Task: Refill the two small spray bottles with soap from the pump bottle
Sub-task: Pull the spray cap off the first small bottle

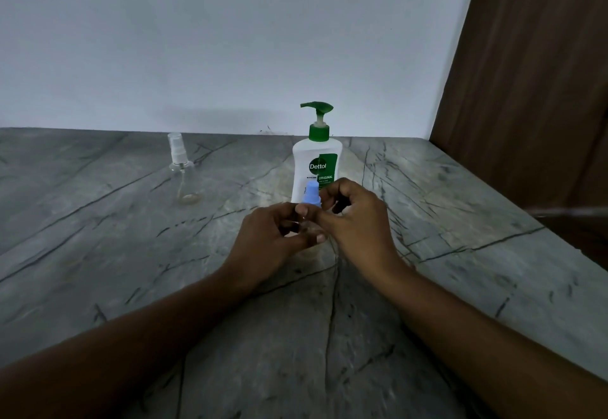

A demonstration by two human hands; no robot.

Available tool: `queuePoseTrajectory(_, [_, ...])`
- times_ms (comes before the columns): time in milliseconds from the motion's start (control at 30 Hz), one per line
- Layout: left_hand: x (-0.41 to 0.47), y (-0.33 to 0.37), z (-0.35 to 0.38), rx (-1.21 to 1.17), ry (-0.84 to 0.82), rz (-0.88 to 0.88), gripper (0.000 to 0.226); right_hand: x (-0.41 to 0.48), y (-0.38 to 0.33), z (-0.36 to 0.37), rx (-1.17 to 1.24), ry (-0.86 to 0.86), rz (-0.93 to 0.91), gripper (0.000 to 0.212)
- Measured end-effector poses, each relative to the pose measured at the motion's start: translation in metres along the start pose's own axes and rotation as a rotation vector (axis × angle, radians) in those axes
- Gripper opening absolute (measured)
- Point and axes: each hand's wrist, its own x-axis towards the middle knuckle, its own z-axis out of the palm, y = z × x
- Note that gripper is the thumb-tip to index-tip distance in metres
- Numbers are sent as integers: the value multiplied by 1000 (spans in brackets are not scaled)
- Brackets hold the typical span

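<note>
A white pump bottle (316, 158) with a green pump head and green label stands upright at the middle of the grey marble counter (131, 254). Just in front of it, my left hand (269, 234) wraps the clear body of a small spray bottle with a blue cap (311, 193). My right hand (355, 218) pinches that bottle at the base of the blue cap. The bottle's body is mostly hidden by my fingers. A second small spray bottle (182, 171), clear with a clear cap, stands upright at the back left, well apart from both hands.
A pale wall runs along the back of the counter. A brown wooden panel (533, 89) stands at the right, past the counter's right edge.
</note>
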Motion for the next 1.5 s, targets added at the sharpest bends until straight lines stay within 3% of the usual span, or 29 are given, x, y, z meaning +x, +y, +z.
queuePoseTrajectory(433, [4, 1, -5, 21, -70, 13, 22, 5, 8, -3, -182, -83, -219, 13])
queuePoseTrajectory(533, [6, -1, -8, 13, -98, -12, 21, 12, 7, -8, -165, -237, -232, 16])
queuePoseTrajectory(667, [5, -1, -3, 26, -98, -18, 19, 19, 2, -27, 50, -526, 25, 33])
queuePoseTrajectory(800, [3, -1, -2, 45, -74, -7, 24, 9, 1, -15, 25, -204, 51, 32])
queuePoseTrajectory(900, [2, -1, -2, 57, -66, 8, 29, 5, 0, 0, -96, -92, -15, 34])
queuePoseTrajectory(967, [1, -1, -3, 58, -64, 8, 29, 7, -1, 0, -51, -109, -25, 28])
queuePoseTrajectory(1033, [1, -2, -3, 51, -68, 6, 26, 13, 3, -7, 67, -233, 46, 17])
queuePoseTrajectory(1167, [1, 1, -2, 68, -76, 17, 22, 17, 7, -21, 208, -511, 188, 54])
queuePoseTrajectory(1233, [0, 2, -3, 81, -73, 19, 25, 15, 4, -23, 195, -452, 173, 58])
queuePoseTrajectory(1300, [1, 1, -3, 88, -67, 8, 27, 11, 1, -18, 134, -242, 108, 38])
queuePoseTrajectory(1367, [1, 0, -3, 80, -57, -4, 28, 9, 0, -11, 30, -127, 30, 34])
queuePoseTrajectory(1500, [1, 0, -3, 60, -53, 7, 24, 15, -3, -15, 8, -247, -6, 22])
